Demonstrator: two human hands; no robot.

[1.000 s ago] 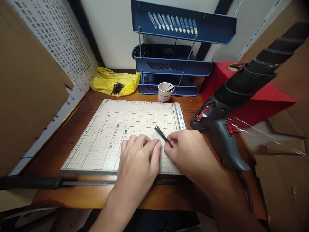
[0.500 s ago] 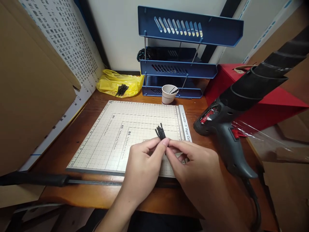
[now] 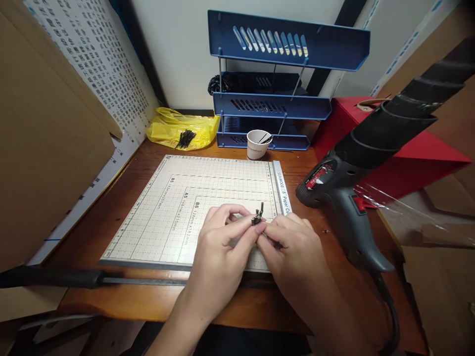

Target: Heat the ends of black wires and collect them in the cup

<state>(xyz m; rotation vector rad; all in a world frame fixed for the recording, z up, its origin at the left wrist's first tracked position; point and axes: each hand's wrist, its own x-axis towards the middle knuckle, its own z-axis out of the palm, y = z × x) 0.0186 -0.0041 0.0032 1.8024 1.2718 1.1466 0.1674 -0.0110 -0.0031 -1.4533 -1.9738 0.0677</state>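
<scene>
A small bundle of thin black pieces [image 3: 257, 216] is pinched at my fingertips, above the paper cutter's board [image 3: 218, 180]. Pale spots show on the ends turned toward me, and one piece stands up higher than the others. My left hand [image 3: 224, 244] closes thumb and forefinger on the bundle. Against its right side, the fingers of my right hand [image 3: 293, 242] are pinched together too. The lower part of the bundle is hidden behind my fingers, so whether the pieces are wires or tubes I cannot tell.
At right lies a grey heat gun [image 3: 345, 188], before a red box [image 3: 411, 153]. A paper cup [image 3: 257, 148] with black pieces stands behind the board, near blue tray shelves [image 3: 289, 42]. More black pieces rest on a yellow bag [image 3: 163, 129]. The cutter's handle [image 3: 67, 277] is at front left.
The bundle has tipped toward me, so its ends now face me, with one piece jutting up. My left fingers have bent and shifted on it; my right hand stays alongside.
</scene>
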